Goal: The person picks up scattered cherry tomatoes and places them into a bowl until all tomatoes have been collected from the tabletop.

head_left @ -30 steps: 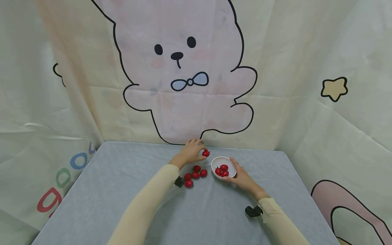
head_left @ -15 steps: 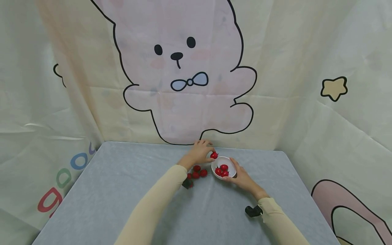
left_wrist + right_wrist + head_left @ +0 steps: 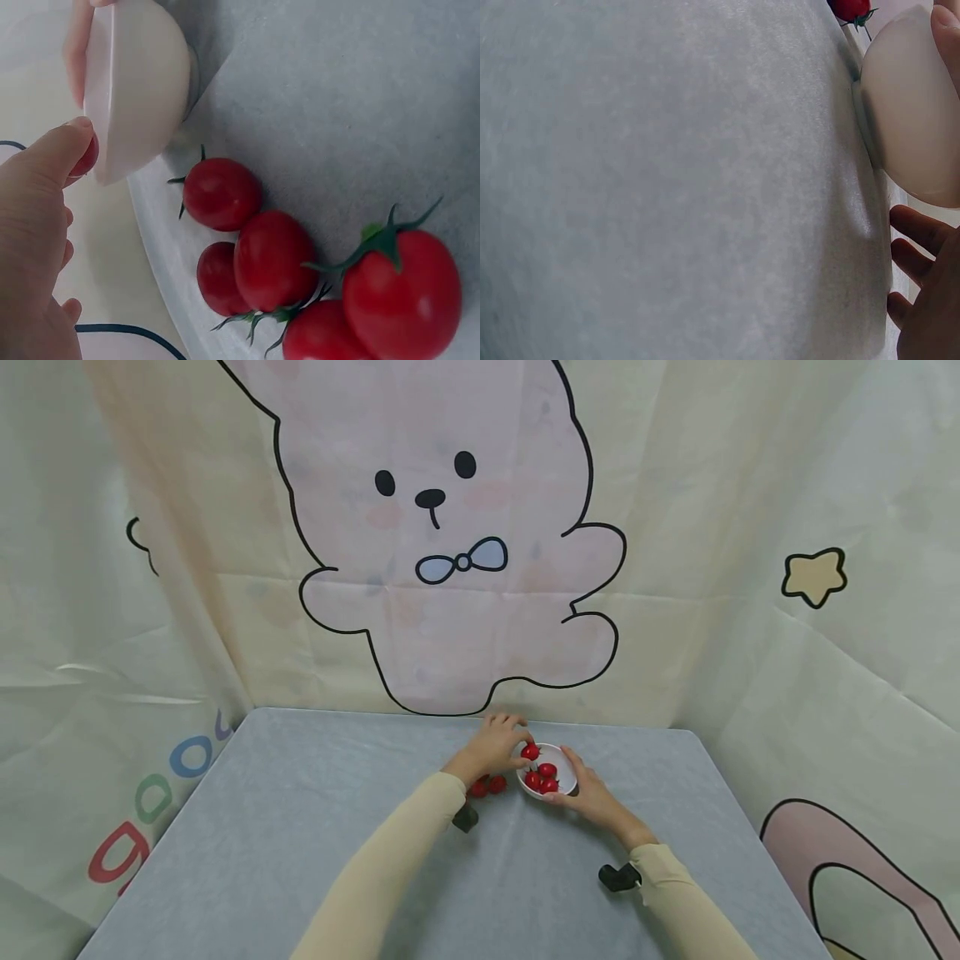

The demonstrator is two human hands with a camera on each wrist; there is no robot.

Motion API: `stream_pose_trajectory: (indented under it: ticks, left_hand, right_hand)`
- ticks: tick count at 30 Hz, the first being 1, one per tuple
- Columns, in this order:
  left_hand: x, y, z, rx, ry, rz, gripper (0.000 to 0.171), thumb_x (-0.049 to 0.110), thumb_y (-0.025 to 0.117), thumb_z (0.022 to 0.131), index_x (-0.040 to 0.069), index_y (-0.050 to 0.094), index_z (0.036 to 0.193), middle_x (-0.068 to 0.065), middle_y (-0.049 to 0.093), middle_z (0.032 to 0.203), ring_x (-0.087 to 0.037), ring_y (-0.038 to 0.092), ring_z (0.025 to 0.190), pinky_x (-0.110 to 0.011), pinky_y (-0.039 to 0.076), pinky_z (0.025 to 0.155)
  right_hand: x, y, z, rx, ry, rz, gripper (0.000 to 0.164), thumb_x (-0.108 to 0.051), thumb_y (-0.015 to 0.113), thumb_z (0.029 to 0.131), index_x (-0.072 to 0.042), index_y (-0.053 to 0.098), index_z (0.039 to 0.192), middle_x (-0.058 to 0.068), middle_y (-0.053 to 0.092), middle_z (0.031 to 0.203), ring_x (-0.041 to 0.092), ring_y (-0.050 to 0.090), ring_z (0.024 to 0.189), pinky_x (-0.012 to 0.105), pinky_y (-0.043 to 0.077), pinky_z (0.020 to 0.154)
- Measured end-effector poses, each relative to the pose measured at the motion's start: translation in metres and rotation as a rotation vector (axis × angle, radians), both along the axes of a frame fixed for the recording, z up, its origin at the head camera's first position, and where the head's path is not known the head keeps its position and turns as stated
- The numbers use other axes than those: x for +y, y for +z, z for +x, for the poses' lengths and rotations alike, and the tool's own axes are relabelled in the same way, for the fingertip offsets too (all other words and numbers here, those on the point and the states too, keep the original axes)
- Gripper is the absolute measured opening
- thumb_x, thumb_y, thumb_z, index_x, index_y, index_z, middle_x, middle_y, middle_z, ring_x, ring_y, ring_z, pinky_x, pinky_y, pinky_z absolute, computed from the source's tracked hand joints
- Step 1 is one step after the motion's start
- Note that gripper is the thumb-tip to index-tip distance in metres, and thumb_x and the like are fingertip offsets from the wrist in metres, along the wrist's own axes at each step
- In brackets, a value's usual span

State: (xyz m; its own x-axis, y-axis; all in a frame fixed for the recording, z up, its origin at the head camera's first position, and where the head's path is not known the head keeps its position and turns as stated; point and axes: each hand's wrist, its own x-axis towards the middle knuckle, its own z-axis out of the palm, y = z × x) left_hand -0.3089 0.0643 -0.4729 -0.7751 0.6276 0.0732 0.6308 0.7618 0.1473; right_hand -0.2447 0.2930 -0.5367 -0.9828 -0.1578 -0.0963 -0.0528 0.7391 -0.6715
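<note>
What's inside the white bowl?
Three red tomatoes sit inside the white bowl. The left hand pinches another tomato at the rim. The bowl's bottom beneath those three is covered, so I can't see what's under them.

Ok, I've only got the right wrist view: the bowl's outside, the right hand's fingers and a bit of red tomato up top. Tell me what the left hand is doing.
Observer: The left hand pinches a red tomato at the rim of the white bowl.
Operator: I can't see into that bowl. Give me its contents.
Observer: The head view shows three tomatoes lying inside it.
Operator: Now count what's lying outside it.
Observer: The left wrist view shows five tomatoes grouped on the cloth-covered table.
</note>
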Motion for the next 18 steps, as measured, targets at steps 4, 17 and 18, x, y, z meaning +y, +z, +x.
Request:
stream_pose_trajectory:
  ticks: [4,17,18]
  left_hand:
    - [0.002,-0.005,0.0,0.002,-0.001,-0.002,0.039,0.049,0.067,0.091,0.031,0.065,0.125,0.001,0.047,0.147,-0.023,0.04,0.139,-0.049,0.029,0.119]
    - [0.004,-0.013,-0.001,-0.026,0.003,0.016,0.041,0.049,0.066,0.091,0.032,0.062,0.128,0.001,0.044,0.15,-0.023,0.037,0.141,-0.05,0.028,0.12]
    - [0.004,-0.013,-0.001,-0.026,0.003,0.018,0.041,0.049,0.066,0.092,0.032,0.062,0.128,0.0,0.044,0.15,-0.023,0.037,0.142,-0.05,0.028,0.12]
  right_hand:
    - [0.0,0.0,0.0,0.007,0.0,0.012,0.107,-0.059,0.075,0.078,-0.024,0.014,0.158,0.019,0.035,0.156,0.041,0.038,0.138,0.063,0.043,0.103]
    - [0.0,0.0,0.0,-0.005,-0.003,0.012,0.107,-0.059,0.075,0.078,-0.026,0.014,0.158,0.02,0.033,0.157,0.043,0.035,0.14,0.068,0.039,0.105]
    - [0.0,0.0,0.0,-0.004,-0.002,0.013,0.107,-0.059,0.075,0.078,-0.025,0.014,0.158,0.02,0.033,0.157,0.044,0.035,0.14,0.068,0.039,0.105]
